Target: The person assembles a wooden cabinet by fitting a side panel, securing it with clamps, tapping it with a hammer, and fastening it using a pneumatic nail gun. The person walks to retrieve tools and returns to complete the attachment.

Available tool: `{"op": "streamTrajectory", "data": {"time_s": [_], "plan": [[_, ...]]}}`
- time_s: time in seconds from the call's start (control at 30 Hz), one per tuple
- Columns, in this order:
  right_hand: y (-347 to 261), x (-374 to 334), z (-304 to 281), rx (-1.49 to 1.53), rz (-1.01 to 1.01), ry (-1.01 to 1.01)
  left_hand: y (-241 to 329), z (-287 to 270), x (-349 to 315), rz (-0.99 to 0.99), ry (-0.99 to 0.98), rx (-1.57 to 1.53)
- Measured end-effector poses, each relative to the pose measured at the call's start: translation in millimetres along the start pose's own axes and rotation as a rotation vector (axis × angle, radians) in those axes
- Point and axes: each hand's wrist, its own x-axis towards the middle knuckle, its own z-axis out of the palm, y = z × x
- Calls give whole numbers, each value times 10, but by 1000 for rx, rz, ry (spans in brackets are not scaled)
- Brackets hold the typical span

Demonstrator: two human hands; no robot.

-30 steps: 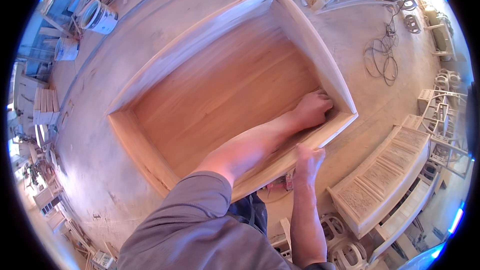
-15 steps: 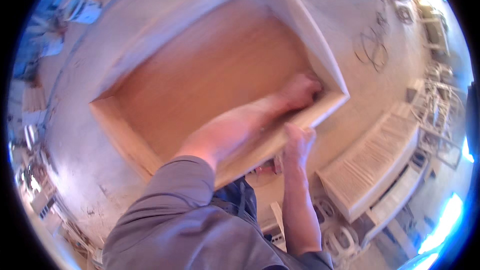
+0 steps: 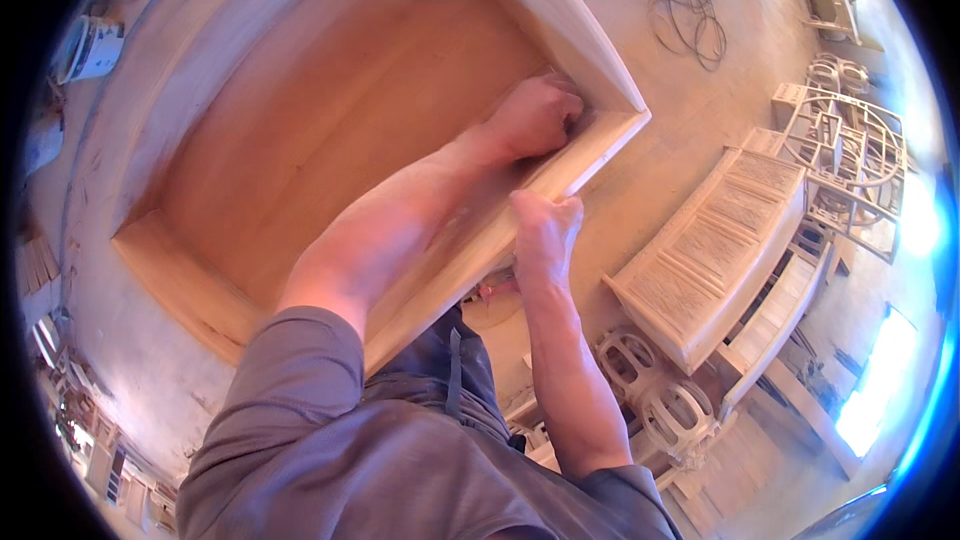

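Both hands are set at the near right corner of a large, shallow wooden tray-like panel (image 3: pixel 330 130), a bare plywood sheet framed by a raised solid-wood rim. The left hand (image 3: pixel 535 115) is reached across the inside and is curled into a loose fist against the inner face of the rim, close to the mitred corner; whether something small is held inside it cannot be told. The right hand (image 3: pixel 545 230) is closed over the outer edge of the near rail (image 3: pixel 590 155), fingers wrapped on the wood, so that the corner is braced between the two hands. The panel is seen lying flat, open face up, on a dusty work surface (image 3: pixel 110 270) that it largely covers. It is judged to be stiff and fairly heavy for its thinness, awkward by its breadth rather than its weight; the unfinished wood should give a dry, sure grip. The thin bottom sheet is likely to flex or crack if loaded, so hold is best taken on the solid rim, at two well-separated points, away from the sharp corner joint. Farther right, a carved panelled cabinet piece (image 3: pixel 715 245) and oval-backed chair frames (image 3: pixel 655 390) are stood on the floor; coiled wire (image 3: pixel 690 20) lies beyond, and a white bucket (image 3: pixel 90 48) at far left.
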Motion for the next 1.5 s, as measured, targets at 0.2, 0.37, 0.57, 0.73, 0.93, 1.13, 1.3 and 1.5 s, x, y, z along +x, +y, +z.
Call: {"op": "streamTrajectory", "data": {"time_s": [0.2,0.37,0.57,0.73,0.93,1.13,1.3,1.5], "plan": [[81,47,-1,105,-17,-58,-60,69,114,9,22,126],[21,10,58,140,-27,-46,-69,15,69,47,-19,70],[47,54,-4,18,-101,-49,-73,54,-17,15,16,57],[-54,11,-12,86,3,-104,10,-10,88,41,58,201],[20,66,-4,71,-30,-113,-49,11,84,56,11,156],[100,79,28,93,-101,-34,36,-55,8,24,-44,109],[10,72,10,52,-40,-92,43,-28,66,40,42,186],[86,80,25,74,-139,-74,24,-16,106,51,64,214]]}}
